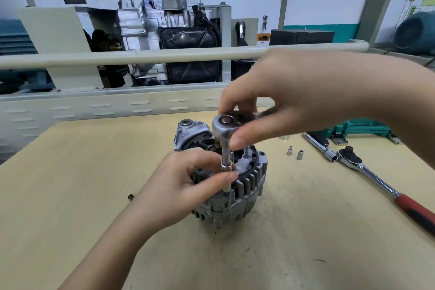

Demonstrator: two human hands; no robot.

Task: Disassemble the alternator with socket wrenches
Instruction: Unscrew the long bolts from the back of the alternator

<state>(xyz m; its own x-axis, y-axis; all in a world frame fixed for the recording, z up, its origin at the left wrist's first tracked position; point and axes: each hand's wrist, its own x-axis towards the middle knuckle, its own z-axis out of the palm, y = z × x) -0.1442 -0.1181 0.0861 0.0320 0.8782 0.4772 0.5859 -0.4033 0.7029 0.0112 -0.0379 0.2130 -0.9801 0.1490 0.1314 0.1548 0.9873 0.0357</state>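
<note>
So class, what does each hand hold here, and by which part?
Right hand holds the small ratchet by its head. Left hand pinches the extension and socket below it, standing on the alternator.

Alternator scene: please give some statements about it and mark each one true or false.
1. The alternator lies flat on its side. False: it stands upright on the table.
2. The right hand grips the head of a small ratchet. True.
3. The left hand rests on the table. False: its fingers pinch the extension bar.
4. A red-handled ratchet lies unused at the right. True.
5. Two loose sockets stand on the table. True.
</note>
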